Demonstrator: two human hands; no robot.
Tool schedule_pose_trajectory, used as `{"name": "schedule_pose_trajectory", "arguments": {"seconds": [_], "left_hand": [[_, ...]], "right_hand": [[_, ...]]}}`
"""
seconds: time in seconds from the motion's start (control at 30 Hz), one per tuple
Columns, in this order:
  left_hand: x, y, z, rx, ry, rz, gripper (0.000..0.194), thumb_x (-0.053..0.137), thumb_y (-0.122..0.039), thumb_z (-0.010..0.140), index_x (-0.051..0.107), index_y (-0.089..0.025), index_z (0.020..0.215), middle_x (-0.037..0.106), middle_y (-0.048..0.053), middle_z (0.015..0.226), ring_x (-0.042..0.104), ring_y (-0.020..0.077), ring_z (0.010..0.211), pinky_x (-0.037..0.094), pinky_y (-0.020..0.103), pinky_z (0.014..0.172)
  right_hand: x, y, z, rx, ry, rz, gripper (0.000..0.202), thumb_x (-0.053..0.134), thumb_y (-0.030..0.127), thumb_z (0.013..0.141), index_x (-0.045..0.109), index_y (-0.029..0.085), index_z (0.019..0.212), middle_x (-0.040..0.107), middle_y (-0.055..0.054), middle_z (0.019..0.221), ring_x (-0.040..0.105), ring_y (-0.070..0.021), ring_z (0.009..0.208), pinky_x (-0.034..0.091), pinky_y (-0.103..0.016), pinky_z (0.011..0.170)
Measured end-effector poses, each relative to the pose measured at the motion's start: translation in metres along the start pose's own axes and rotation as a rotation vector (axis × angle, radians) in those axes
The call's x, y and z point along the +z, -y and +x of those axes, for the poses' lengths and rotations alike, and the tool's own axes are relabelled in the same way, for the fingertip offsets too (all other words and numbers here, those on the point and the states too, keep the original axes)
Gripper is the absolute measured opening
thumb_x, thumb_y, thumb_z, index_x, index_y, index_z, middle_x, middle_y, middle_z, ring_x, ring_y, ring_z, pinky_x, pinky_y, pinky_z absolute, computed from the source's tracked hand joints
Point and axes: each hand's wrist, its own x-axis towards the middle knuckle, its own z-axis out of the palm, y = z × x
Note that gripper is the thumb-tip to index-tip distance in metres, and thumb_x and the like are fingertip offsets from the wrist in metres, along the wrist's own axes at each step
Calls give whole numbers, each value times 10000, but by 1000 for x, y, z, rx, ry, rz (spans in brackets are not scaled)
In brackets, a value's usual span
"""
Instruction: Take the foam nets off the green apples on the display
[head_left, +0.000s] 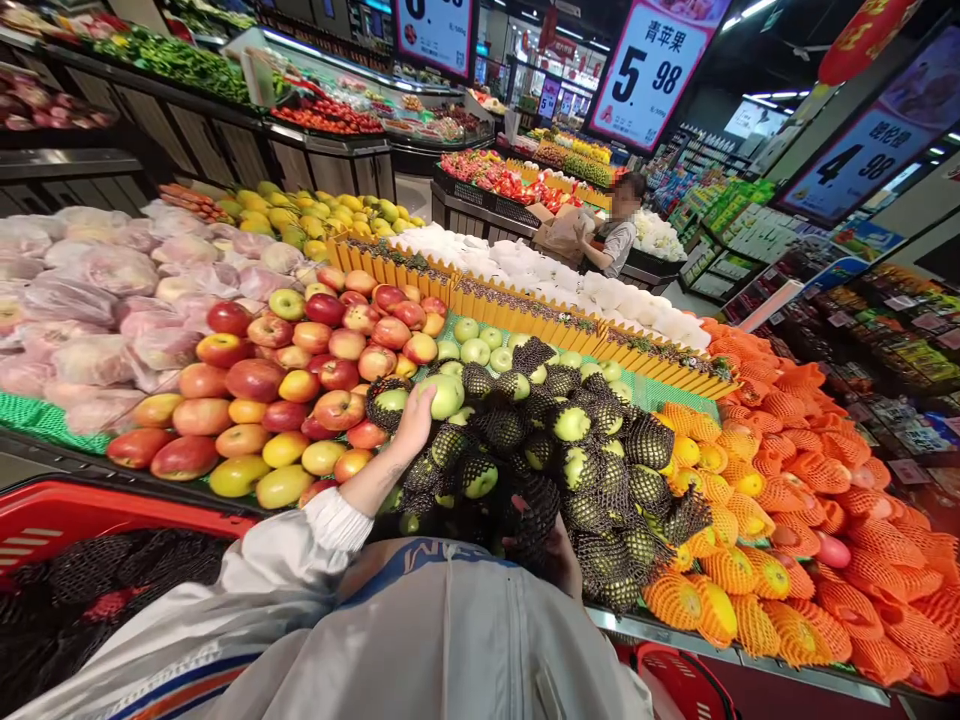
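Observation:
My left hand (414, 424) is wrapped round a bare green apple (444, 397) at the left edge of the green apple pile. Low in front of my jacket, my right hand (559, 555) holds a black foam net (535, 512); whether an apple is inside it cannot be made out. Between and beyond my hands lie green apples in black nets (504, 427), with bare green apples (475, 351) behind them. Red and yellow apples (259, 380) are heaped just left of my left hand.
A red crate (112, 500) with black nets stands at lower left. Orange-netted fruit (810, 470) fills the right side. A yellow picket divider (525, 312) runs behind the apples, with white-wrapped produce (562, 275) beyond. A person (616, 235) holds a cardboard box (564, 232) at another stand.

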Motion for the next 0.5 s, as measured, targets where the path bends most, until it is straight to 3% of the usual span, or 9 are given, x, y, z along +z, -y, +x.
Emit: {"name": "schedule_pose_trajectory", "arguments": {"seconds": [0.1, 0.2, 0.23, 0.3, 0.4, 0.5], "left_hand": [[-1, -11, -44, -72, 162, -109, 640, 440, -674, 893, 558, -154, 1246, 633, 126, 1182, 598, 258, 1023, 531, 359, 809], [9, -24, -92, -174, 457, -217, 749, 521, -701, 859, 415, -201, 1407, 560, 142, 1277, 582, 248, 944, 513, 328, 649], [14, -28, -105, -186, 543, -228, 761, 518, -698, 871, 367, -220, 1443, 533, 145, 1313, 576, 246, 946, 520, 342, 668], [26, -33, -124, -166, 666, -211, 774, 520, -705, 882, 326, -239, 1469, 473, 147, 1391, 555, 265, 1077, 526, 401, 877], [42, -32, -139, -113, 740, -186, 820, 514, -777, 845, 350, -257, 1457, 417, 136, 1448, 417, 307, 1335, 307, 434, 1184], [52, -23, -143, -114, 811, -217, 858, 527, -823, 796, 354, -291, 1445, 415, 134, 1440, 383, 327, 1378, 246, 444, 1212]], "right_hand": [[1, -6, -2, 139, 152, 169, 524, 532, 579, 849, 663, 306, 1277, 754, -75, 1102, 704, -329, 1090, 572, -471, 890], [2, -12, -4, 83, 194, 149, 554, 669, 602, 804, 637, 311, 1274, 697, -85, 1209, 628, -323, 1236, 530, -461, 991], [2, -16, -5, 26, 164, 111, 590, 705, 603, 778, 619, 314, 1285, 651, -92, 1287, 576, -323, 1305, 511, -457, 1022], [-1, -25, -6, -88, 84, 6, 668, 759, 596, 724, 578, 318, 1303, 520, -105, 1431, 459, -326, 1413, 491, -445, 1049], [-11, -42, -5, -213, 8, -167, 687, 791, 578, 669, 564, 311, 1260, 407, -103, 1473, 376, -346, 1441, 443, -469, 1089], [-25, -56, -1, -212, -49, -241, 595, 786, 561, 660, 611, 298, 1164, 414, -92, 1411, 372, -350, 1398, 352, -504, 1144]]}}
